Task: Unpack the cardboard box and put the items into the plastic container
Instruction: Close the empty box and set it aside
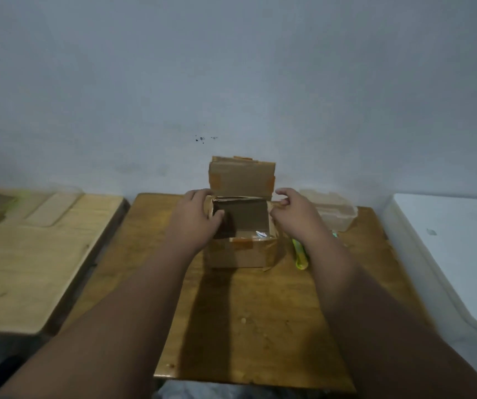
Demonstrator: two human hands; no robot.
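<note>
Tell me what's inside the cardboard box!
Inside the cardboard box only a small white scrap shows against bare brown walls. The left hand and dark shadow cover the left side.

A single wide-angle camera on the person's head looks forward and down along both outstretched forearms, which fill the lower frame. The left hand [195, 218] and right hand [293, 217] grip the cardboard box [240, 254] mid-frame. Past the fingers [195, 194] rises the wall [231, 82], and the table [245, 312] lies nearer than them.
</note>
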